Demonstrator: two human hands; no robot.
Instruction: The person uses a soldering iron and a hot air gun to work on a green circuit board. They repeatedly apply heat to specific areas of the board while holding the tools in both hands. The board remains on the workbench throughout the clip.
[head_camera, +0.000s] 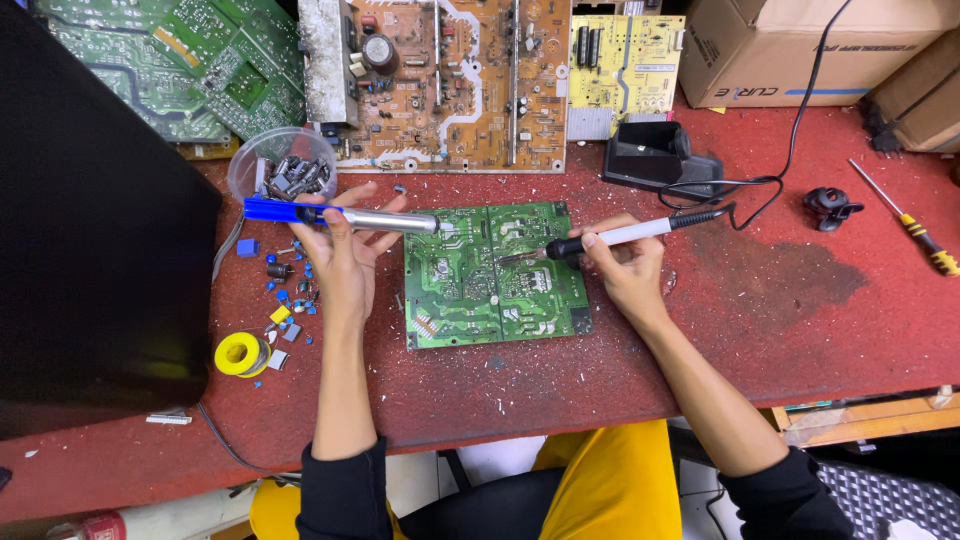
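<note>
A green circuit board (470, 300) lies flat on the red worktop. My right hand (625, 265) grips a soldering iron (620, 236) like a pen, its tip resting on the board near its middle. My left hand (340, 250) holds a desoldering pump (340, 215) with a blue end and silver barrel, level, its nozzle at the board's upper left corner. Small loose components (285, 290), blue and dark, are scattered just left of my left hand.
A clear cup (280, 165) of parts stands behind my left hand. A yellow solder spool (240, 353) lies at the front left. Behind are several circuit boards (450, 80), a black iron stand (655, 155), cardboard boxes (780, 50) and a screwdriver (905, 220). A black panel (90, 230) fills the left.
</note>
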